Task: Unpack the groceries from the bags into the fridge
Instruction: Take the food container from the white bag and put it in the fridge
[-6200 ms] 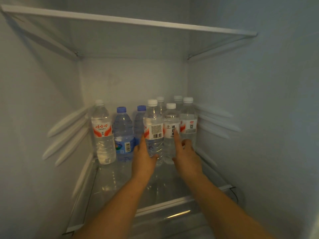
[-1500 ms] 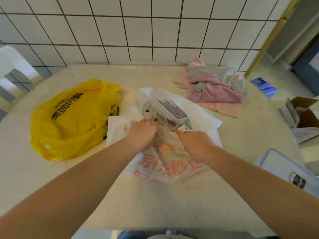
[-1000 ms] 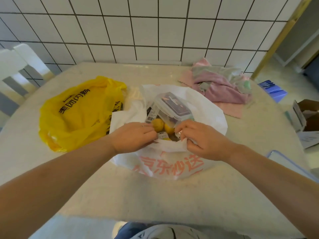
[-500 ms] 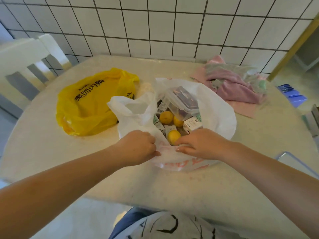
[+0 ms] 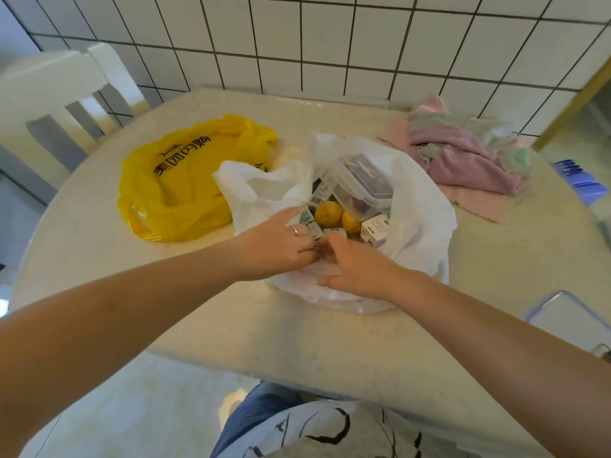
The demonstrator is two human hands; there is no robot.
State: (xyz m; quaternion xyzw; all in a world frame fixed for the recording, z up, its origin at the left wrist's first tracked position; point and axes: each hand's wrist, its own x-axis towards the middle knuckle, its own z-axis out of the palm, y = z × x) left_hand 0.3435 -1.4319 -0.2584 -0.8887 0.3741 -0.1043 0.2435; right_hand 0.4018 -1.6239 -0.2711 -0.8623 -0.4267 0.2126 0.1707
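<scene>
The white bag sits mid-table, mouth spread, holding a clear lidded container, yellow fruits and small cartons. Both hands meet at its near rim: the left hand (ring on one finger) reaches in with fingers curled among the cartons; the right hand lies over the plastic beside it, its fingertips hidden. Whether either hand actually grips anything cannot be told. Judged step: picking the next item out. The next move calls for a firm hold on one item and a clean lift clear of the plastic. A yellow bag lies toward the table's left edge, a pink cloth at the far right corner.
</scene>
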